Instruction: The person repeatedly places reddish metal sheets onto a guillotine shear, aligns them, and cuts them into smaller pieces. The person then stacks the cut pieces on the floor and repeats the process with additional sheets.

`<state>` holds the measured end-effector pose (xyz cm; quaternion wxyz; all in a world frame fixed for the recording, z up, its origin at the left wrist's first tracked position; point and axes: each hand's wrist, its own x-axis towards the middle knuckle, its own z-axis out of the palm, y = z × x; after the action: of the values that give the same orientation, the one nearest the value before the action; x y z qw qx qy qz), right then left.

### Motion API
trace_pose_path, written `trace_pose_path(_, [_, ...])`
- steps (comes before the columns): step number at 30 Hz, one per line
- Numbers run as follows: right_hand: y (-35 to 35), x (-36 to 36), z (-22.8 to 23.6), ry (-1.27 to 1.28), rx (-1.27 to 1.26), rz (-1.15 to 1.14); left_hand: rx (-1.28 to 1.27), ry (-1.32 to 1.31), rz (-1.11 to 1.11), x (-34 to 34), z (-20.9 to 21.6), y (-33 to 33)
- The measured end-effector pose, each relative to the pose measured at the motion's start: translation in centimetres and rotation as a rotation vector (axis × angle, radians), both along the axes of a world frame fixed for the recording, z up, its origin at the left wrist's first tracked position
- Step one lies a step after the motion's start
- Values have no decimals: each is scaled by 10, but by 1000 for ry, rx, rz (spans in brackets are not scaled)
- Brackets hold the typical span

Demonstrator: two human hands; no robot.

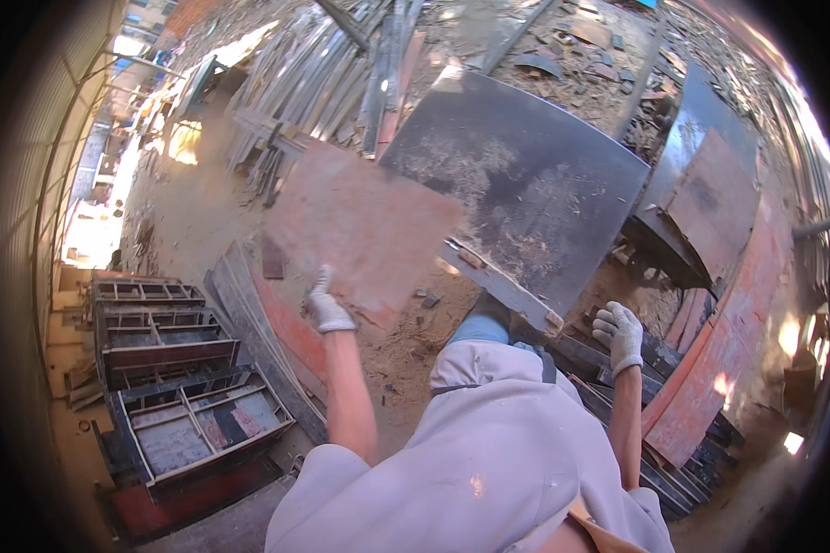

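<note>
My left hand [330, 307], in a pale work glove, grips the near edge of a reddish plywood board [364, 221]. The thumb lies on top of the board; the other fingers are mostly hidden. The board is slightly blurred and tilted, its right corner reaching over the edge of a large dark panel [526, 175]. Sawdust and wood chips are scattered on that panel. A narrow wooden strip [503, 286] lies along the panel's near edge. My right hand [620, 334], also gloved, hangs right of the panel with loosely bent fingers and nothing visible in them.
Framed panels [198, 419] are stacked at the lower left. A heap of long timber strips [314, 69] lies at the back. On the right are a curved dark sheet [687, 138] and a long reddish board [710, 369]. Wood scraps [599, 55] litter the ground behind.
</note>
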<state>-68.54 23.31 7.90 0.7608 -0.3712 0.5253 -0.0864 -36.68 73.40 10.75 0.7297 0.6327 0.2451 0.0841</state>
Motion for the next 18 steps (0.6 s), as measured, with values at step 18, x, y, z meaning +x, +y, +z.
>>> trace_pose_path(18, [-322, -55, -116, 869, -671, -296, 139, 442, -752, 17, -77, -166])
